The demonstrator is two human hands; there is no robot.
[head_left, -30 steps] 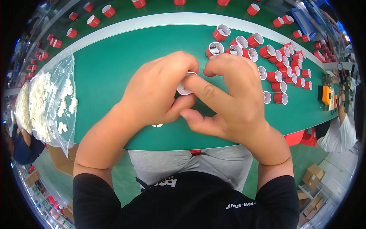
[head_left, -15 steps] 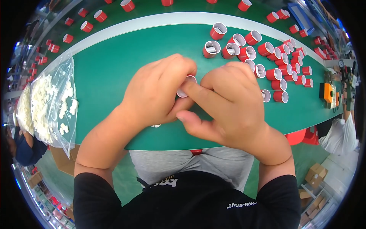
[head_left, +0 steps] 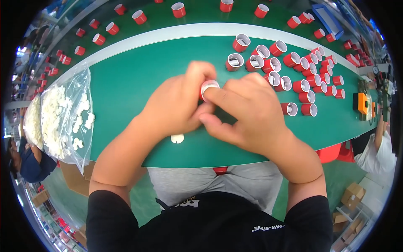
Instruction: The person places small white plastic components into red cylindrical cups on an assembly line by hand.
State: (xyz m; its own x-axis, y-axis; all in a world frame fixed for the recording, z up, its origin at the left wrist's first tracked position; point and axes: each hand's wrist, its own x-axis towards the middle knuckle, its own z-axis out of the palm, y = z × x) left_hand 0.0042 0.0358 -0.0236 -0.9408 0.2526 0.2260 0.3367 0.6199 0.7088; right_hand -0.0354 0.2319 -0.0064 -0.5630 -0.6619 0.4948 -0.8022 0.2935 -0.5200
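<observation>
Over the table in front of me, my left hand (head_left: 178,101) is closed around a small red cylinder (head_left: 209,87) with a white inside. Its round mouth faces up, beside the left fingers. The index finger of my right hand (head_left: 252,111) reaches into that mouth. The right thumb stands apart from the index, close to my left thumb, and the other right fingers are curled. Whatever lies inside the held cylinder is covered by the finger. Below my left wrist lies a small white plastic piece (head_left: 177,138), partly hidden by the hand.
Many similar red cylinders (head_left: 309,110) stand on the right of the green table (head_left: 126,80). A clear bag (head_left: 56,122) of white pieces lies at the left edge. An orange-and-black device (head_left: 359,103) sits far right. More red cylinders (head_left: 178,10) stand beyond the pale strip.
The view has shifted slightly, so the table sits a little lower. The held cylinder shows more of its mouth and red side, and the white piece below my left wrist is more exposed.
</observation>
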